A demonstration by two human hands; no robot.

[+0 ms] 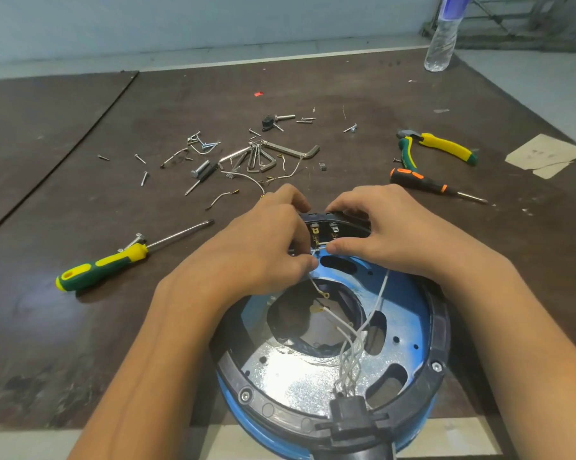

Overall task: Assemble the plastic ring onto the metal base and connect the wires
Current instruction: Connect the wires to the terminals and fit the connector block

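Pinching white wire [314, 283], left hand [263, 247], right hand [386, 234] gripping far edge of plastic ring [441, 327], screws [143, 178] beyond

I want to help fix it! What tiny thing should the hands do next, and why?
Probably push the white wire end the left hand pinches onto the brass terminal on the black plastic ring, while the right hand steadies it. The tip sits right at the terminal, and other wires hang loose.

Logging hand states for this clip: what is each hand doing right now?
Left hand: pinches a white wire.
Right hand: grips the plastic ring at its far edge, fingers over, thumb under.
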